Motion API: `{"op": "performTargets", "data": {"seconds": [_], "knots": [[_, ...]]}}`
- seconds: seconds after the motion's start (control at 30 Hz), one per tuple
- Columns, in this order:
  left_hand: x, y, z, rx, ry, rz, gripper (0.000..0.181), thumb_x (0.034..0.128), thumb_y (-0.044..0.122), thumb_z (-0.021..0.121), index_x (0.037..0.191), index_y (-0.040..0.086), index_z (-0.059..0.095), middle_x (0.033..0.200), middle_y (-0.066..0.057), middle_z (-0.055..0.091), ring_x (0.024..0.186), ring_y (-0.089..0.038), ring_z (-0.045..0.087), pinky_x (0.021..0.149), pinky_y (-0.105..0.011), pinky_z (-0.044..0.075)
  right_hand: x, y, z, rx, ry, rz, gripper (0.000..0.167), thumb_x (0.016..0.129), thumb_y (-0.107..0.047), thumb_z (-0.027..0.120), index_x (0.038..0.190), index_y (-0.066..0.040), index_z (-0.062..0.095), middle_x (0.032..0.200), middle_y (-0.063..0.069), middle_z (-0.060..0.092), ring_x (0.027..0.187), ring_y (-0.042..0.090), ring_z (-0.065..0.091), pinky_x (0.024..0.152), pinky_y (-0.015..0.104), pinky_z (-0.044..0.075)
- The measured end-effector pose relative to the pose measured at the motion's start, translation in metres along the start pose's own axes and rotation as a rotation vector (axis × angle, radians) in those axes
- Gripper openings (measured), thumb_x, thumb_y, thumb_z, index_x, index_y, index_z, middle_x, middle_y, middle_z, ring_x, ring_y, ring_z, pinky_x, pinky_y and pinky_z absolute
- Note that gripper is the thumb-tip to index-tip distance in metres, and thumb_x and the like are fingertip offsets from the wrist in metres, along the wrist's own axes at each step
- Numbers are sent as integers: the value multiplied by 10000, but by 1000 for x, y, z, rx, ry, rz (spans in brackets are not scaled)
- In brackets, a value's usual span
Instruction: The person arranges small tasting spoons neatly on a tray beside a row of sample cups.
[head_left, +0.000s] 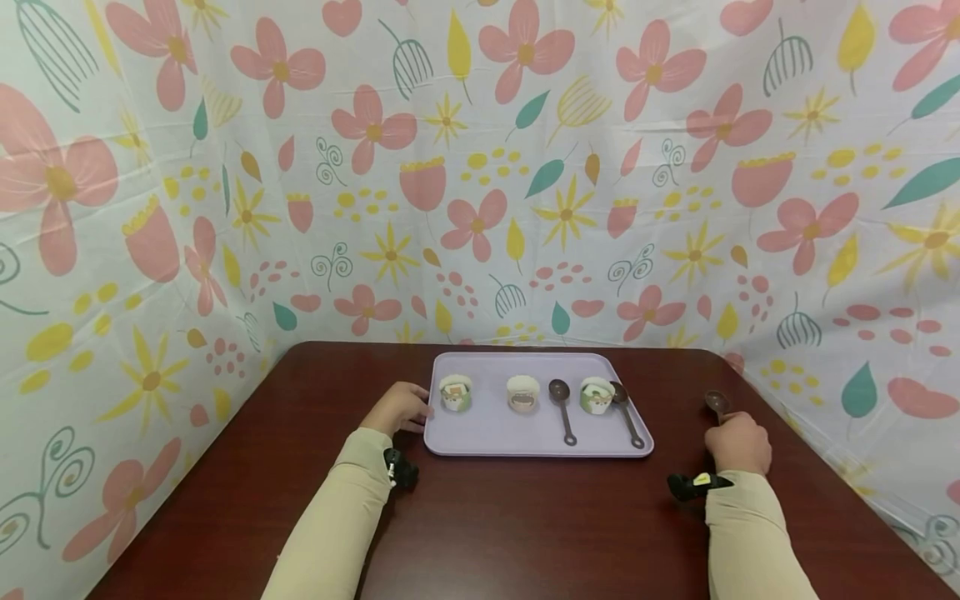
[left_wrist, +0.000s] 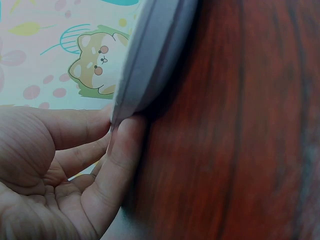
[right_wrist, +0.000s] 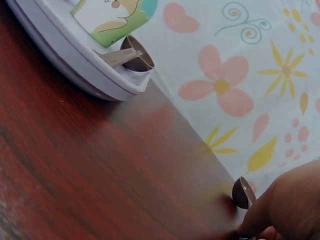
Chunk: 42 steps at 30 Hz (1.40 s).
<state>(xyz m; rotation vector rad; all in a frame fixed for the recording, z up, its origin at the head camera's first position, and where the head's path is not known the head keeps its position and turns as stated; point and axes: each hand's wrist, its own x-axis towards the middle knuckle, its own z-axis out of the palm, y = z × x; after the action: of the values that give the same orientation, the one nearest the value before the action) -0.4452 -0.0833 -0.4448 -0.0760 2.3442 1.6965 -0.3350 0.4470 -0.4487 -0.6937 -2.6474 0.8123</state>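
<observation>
1. the left hand [head_left: 403, 407] pinches the left rim of the lilac tray [head_left: 480, 437] between thumb and fingers.
2. the right hand [head_left: 738, 443] is clamped on the handle of a brown spoon [head_left: 716, 402], its bowl just beyond the fingers; whether it touches the table [head_left: 547, 517] is hard to tell.
3. rightward from the left grip, on the tray: first cup [head_left: 455, 395], second cup [head_left: 522, 394], inner spoon [head_left: 566, 418], third cup [head_left: 597, 397], outer spoon [head_left: 630, 422].
4. the outer spoon lies nearest the right grip, well apart.
</observation>
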Motion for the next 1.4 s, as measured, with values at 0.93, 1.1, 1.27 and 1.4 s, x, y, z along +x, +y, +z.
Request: {"op": "performTargets", "data": {"seconds": [0.93,1.1,1.27,1.4], "knots": [[1,0,1,5,1,-19,500,884,-104,680,1366,-76,550,1107,-227,629,885,-297,665,742,-402,622,4,-10,-9,-15,14,-66,454,879,-129,593,1246,137,618,1237,366,590,1061,566,541,913,625,469],[2,0,1,1,-2,-22,501,883,-114,674,1366,-84,546,1097,-229,625,876,-295,657,748,-408,622,4,-14,-10,-2,-8,-61,466,888,-140,595,1266,132,608,1262,369,573,1095,566,525,926,626,466],[2,0,0,-1,2,-23,494,885,-114,672,1363,-81,550,1097,-220,624,872,-287,653,753,-410,622,0,-23,-9,27,-43,-61,470,904,-144,595,1287,127,599,1300,380,543,1144,575,496,953,638,455],[2,-1,1,2,4,-19,491,886,-121,665,1362,-85,547,1086,-223,626,868,-285,651,760,-417,621,-4,-34,-8,33,-55,-77,460,916,-145,588,1285,128,600,1304,386,536,1144,577,497,948,640,457]]}}
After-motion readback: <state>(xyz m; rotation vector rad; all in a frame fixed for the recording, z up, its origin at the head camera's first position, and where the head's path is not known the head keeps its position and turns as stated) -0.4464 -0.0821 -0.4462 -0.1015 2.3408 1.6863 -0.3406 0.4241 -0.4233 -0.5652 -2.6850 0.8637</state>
